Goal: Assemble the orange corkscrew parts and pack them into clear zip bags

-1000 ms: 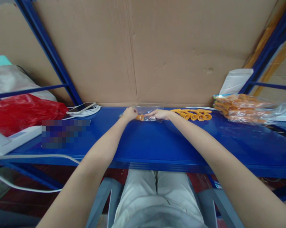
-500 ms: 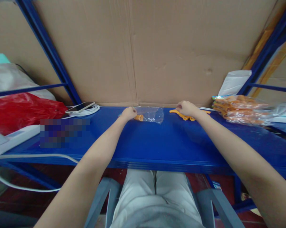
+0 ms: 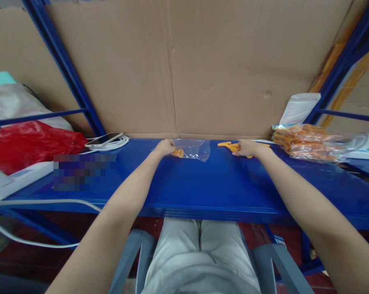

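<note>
My left hand (image 3: 165, 147) is closed in a pinch at the left end of a clear plastic bag (image 3: 198, 150). Inside the bag, close to my fingertips, lies an orange tube-like plastic piece (image 3: 178, 153). Farther right, my right hand (image 3: 246, 148) reaches down over several yellow-orange plastic pieces (image 3: 225, 144) on the blue table. Its fingers close around one of them, and my palm hides part of the group. The exact kind of these pieces is too small to make out.
A bulging clear bag of orange parts (image 3: 307, 143) lies at the right. At left are a red plastic bag (image 3: 34, 143), a coiled white cable (image 3: 118, 143) and a phone-like device (image 3: 105, 139). Cardboard (image 3: 218, 73) walls the back of the blue table (image 3: 203, 188).
My right hand has moved slightly right and lower onto the yellow-orange pieces, shifting them. My left hand has slid a little left, still at the bag.
</note>
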`<act>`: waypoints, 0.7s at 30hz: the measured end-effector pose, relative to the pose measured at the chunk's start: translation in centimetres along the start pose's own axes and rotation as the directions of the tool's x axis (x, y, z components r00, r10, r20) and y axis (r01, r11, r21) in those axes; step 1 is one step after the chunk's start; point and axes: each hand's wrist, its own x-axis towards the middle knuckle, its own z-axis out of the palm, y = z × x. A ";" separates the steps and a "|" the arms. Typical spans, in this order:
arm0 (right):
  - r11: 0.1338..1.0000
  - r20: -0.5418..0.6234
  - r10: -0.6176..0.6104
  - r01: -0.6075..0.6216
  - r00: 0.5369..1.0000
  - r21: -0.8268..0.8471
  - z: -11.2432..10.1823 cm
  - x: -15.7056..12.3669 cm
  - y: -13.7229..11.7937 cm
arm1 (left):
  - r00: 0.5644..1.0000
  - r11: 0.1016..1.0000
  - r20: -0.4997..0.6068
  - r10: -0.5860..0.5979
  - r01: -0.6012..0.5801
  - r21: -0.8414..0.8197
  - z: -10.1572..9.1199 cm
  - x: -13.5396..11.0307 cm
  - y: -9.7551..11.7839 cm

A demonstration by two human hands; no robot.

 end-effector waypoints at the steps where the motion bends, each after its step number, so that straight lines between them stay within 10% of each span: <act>1: 1.000 0.008 -0.014 0.014 1.000 -0.010 0.1 0.1 -0.1 | 1.000 1.000 0.004 -0.006 0.006 -0.001 0.0 0.0 0.0; 12: 1.000 -0.005 0.015 -0.014 1.000 0.005 0.2 -0.4 -1.2 | 0.999 0.999 0.026 -0.034 0.034 -0.018 -0.1 0.4 -0.7; 21: 0.991 -0.141 0.067 -0.050 0.988 0.123 -0.5 -0.6 -0.6 | 0.982 0.997 -0.173 0.075 -0.072 0.019 -0.4 -0.1 -0.5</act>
